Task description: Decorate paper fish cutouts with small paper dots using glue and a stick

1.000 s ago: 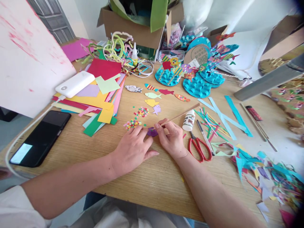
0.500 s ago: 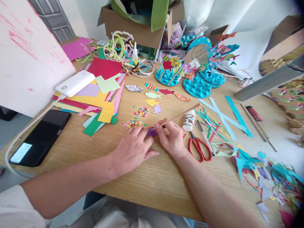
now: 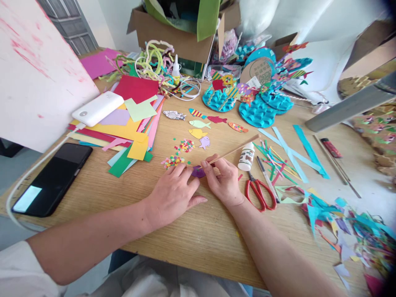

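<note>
My right hand (image 3: 225, 179) pinches a thin wooden stick (image 3: 236, 147) between thumb and fingers, its lower end slanting down to a small purple paper piece (image 3: 198, 171). That piece lies on the table, partly hidden by my fingers, so its full shape cannot be made out. My left hand (image 3: 173, 192) rests flat with fingers stretched, fingertips at the purple paper's left edge and thumb apart. Just beyond lie piles of tiny coloured paper dots (image 3: 173, 161) and several paper fish, among them a yellow fish (image 3: 197, 133) and a lilac fish (image 3: 204, 142).
Right of my hands are a white glue bottle (image 3: 246, 156), red-handled scissors (image 3: 260, 194), a pen (image 3: 266, 177), paper strips (image 3: 283, 150) and scraps (image 3: 349, 231). Leftward are stacked coloured paper (image 3: 122, 130), a white power bank (image 3: 98, 108) and a phone (image 3: 52, 179). Blue egg-carton pieces (image 3: 256, 113) stand behind.
</note>
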`<state>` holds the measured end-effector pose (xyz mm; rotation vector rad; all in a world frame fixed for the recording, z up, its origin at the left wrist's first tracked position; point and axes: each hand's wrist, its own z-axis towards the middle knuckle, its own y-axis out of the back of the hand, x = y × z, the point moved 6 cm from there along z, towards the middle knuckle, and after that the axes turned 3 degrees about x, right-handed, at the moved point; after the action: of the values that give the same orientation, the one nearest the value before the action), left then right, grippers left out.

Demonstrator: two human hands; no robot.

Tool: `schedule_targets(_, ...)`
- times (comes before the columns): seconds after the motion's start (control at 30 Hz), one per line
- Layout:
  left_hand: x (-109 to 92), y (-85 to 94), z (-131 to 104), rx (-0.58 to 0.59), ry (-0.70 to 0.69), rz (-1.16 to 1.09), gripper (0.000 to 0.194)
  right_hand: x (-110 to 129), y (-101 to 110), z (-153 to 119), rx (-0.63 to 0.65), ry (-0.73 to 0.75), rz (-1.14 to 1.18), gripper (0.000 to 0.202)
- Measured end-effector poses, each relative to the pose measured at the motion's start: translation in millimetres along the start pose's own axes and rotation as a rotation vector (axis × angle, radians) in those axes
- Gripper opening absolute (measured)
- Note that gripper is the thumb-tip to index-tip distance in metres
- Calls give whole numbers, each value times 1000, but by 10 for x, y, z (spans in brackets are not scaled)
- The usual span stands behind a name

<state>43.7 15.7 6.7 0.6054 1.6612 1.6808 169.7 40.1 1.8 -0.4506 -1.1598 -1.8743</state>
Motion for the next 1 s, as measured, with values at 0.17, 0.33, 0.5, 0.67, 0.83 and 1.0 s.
schedule_targets(0.17, -6, 7, -8, 2, 3, 0, 43, 6, 0, -5, 0, 8, -11, 13)
schedule_targets(0.33, -9, 6, -9, -7, 2, -5, 42, 9, -1, -6, 2, 8, -20, 13)
schedule_targets(0.5, -7, 3, -3, -6, 0, -9, 42, -1, -2, -11, -1, 4, -21, 12)
schedule_targets(0.67, -12, 8, -8, -12, -2, -9, 41, -15, 0, -17, -5, -8, -12, 13)
schedule_targets(0.83, -10, 6, -15, -10, -1, 0, 41, -19, 0, -15, -13, -16, -5, 14)
schedule_targets(1.0, -9, -2, -10, 6, 2, -2, 43, -23, -1, -14, -13, -15, -12, 14)
